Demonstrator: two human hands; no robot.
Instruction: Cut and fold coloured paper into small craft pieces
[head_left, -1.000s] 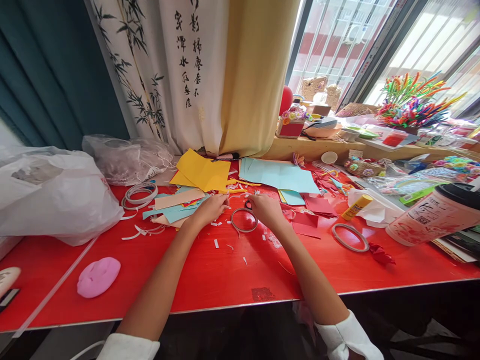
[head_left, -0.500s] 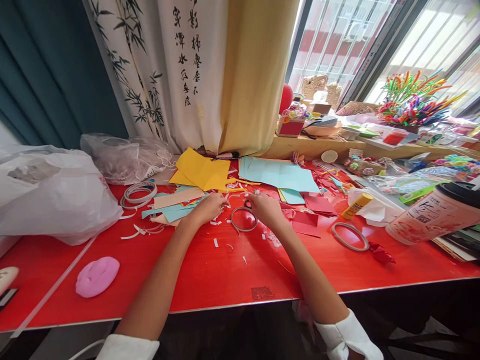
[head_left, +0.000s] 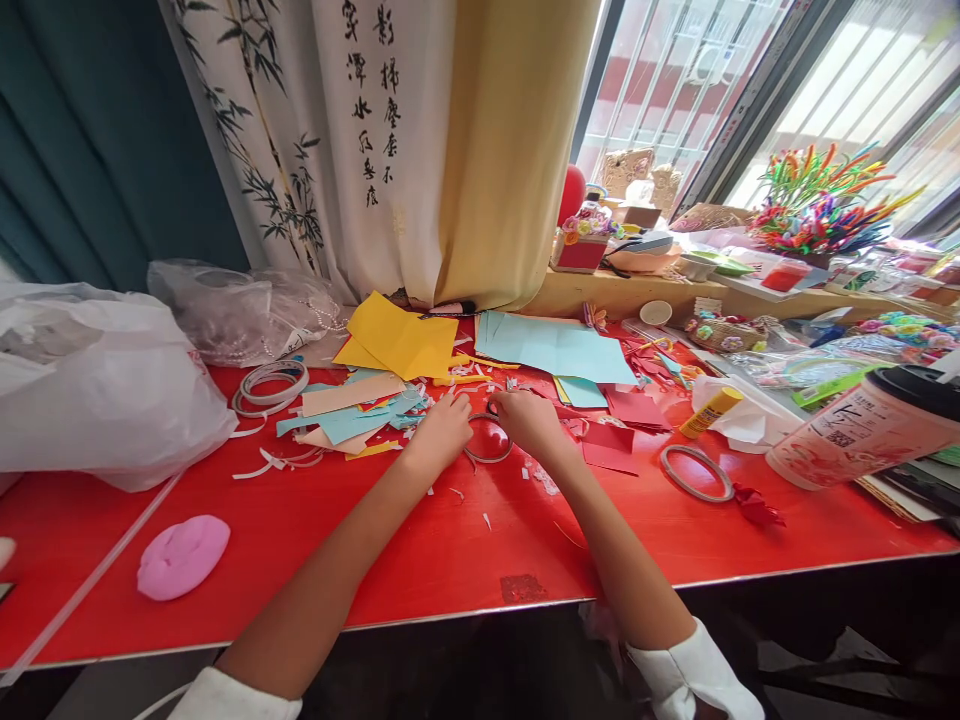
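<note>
My left hand is closed over the red table, its fingertips pinched at the left side of a tape ring. What it pinches is too small to make out. My right hand is closed at the ring's upper right, beside a dark loop that may be a scissor handle; its grip is partly hidden. Yellow sheets and light blue sheets lie beyond the hands. Cut strips are piled left of my left hand, and red paper squares lie right of my right hand.
Tape rolls and a white plastic bag are at the left, with a pink lump nearer the front. At the right are a glue stick, another ring, a red paper flower and a large cup.
My left hand has moved right, closer to the tape ring and my right hand, uncovering more of the strips. My right hand has stayed nearly in place. The view has shifted slightly.
</note>
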